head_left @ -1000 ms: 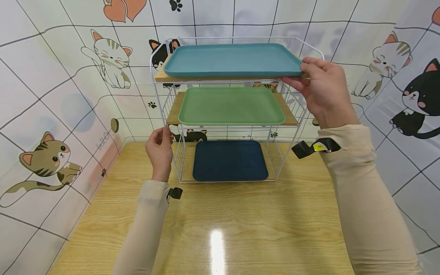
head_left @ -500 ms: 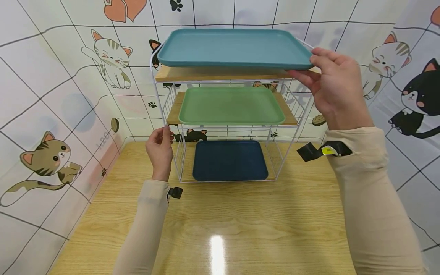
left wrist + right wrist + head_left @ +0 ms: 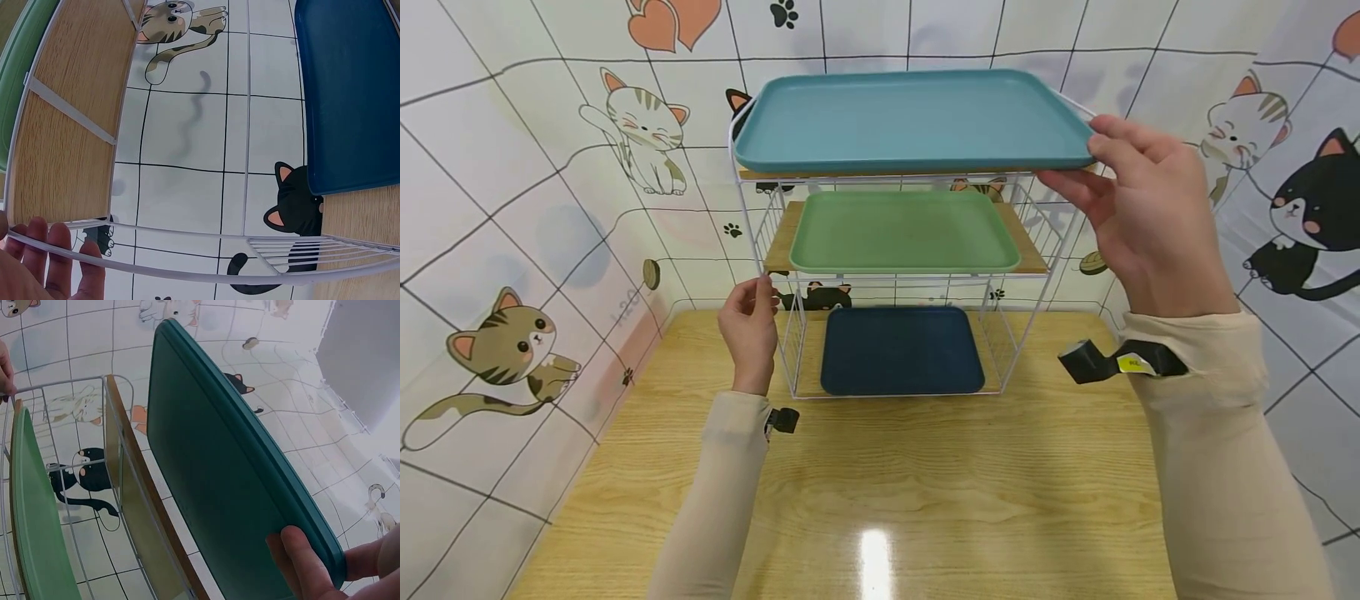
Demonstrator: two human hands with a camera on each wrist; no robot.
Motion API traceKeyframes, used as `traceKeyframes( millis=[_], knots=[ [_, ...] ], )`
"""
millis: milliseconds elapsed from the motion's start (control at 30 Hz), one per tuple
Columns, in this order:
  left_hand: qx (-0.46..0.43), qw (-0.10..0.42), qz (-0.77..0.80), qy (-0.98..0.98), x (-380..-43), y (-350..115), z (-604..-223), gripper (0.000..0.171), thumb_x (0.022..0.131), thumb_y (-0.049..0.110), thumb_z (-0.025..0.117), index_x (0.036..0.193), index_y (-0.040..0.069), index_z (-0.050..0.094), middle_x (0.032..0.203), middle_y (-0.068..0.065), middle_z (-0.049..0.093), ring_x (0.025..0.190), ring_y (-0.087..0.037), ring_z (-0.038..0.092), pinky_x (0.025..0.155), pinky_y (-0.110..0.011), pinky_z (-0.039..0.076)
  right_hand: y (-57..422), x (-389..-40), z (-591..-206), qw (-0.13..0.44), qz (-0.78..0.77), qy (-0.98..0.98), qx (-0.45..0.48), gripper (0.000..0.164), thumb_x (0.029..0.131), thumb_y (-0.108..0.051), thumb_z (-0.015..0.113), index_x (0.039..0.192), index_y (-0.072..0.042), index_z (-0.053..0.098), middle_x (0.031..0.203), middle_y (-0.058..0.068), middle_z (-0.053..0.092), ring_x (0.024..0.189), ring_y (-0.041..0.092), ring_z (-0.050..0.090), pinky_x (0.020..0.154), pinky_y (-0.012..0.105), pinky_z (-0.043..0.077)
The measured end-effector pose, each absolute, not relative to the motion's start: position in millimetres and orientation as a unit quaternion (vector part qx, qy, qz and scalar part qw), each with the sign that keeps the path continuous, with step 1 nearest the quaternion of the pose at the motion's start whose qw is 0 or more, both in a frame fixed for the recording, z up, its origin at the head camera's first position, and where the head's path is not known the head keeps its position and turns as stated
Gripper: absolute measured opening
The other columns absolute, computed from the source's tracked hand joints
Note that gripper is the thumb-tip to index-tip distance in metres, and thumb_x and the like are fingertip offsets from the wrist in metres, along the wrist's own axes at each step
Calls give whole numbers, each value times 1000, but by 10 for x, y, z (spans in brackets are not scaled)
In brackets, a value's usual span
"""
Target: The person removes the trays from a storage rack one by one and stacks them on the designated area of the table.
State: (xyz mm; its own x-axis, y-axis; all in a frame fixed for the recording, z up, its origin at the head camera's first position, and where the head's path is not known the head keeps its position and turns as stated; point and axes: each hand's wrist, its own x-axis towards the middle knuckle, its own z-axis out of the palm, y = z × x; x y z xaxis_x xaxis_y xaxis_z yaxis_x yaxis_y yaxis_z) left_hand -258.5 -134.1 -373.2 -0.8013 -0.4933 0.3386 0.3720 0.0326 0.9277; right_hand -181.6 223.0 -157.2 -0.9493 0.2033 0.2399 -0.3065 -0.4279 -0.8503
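Observation:
My right hand (image 3: 1157,208) pinches the right front corner of a blue-teal tray (image 3: 910,117), thumb on one face and fingers on the other. The right wrist view shows this tray's underside (image 3: 219,469) apart from the top wooden shelf (image 3: 150,494) of a white wire rack. My left hand (image 3: 748,325) grips the rack's left side frame, and its fingers (image 3: 59,250) curl at a white rod in the left wrist view. A green tray (image 3: 902,233) lies on the middle shelf (image 3: 1028,242); a navy tray (image 3: 902,350) lies on the bottom one.
The rack stands toward the back of a wood-grain table (image 3: 880,475). A white tiled-pattern wall covering (image 3: 692,242) with cartoon cats closes in behind and at both sides. Thin wire rails edge the rack's sides.
The blue-teal tray has risen off the top shelf and come toward me, growing larger in view. My right hand has moved right with it. The left hand stays on the rack.

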Motion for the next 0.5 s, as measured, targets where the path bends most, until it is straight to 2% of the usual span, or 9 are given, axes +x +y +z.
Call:
traceKeyframes(
  millis=[233,367,500],
  knots=[
    [52,309,-688,-654,-2592,-1336,-3714,27,104,17,61,112,-8,70,80,12,65,72,-6,64,71,-19,54,2263,-1676,-1664,156,832,-531,46,46,103,-6,59,148,-2,51,150,6,40,100,31,73,82,33,60],
    [49,313,-689,-652,-2601,-1340,-3732,29,104,22,63,110,-4,72,83,5,68,73,-7,65,72,-18,54,2274,-1617,-1734,157,839,-519,50,42,102,-5,61,143,-1,56,146,13,46,97,33,75,81,35,60],
    [46,317,-687,-652,-2596,-1351,-3752,30,102,28,65,107,-1,73,82,9,68,74,-7,65,72,-19,55,2285,-1574,-1800,162,843,-511,54,40,101,-2,61,140,2,58,143,15,47,91,33,76,81,37,60]
  ],
)
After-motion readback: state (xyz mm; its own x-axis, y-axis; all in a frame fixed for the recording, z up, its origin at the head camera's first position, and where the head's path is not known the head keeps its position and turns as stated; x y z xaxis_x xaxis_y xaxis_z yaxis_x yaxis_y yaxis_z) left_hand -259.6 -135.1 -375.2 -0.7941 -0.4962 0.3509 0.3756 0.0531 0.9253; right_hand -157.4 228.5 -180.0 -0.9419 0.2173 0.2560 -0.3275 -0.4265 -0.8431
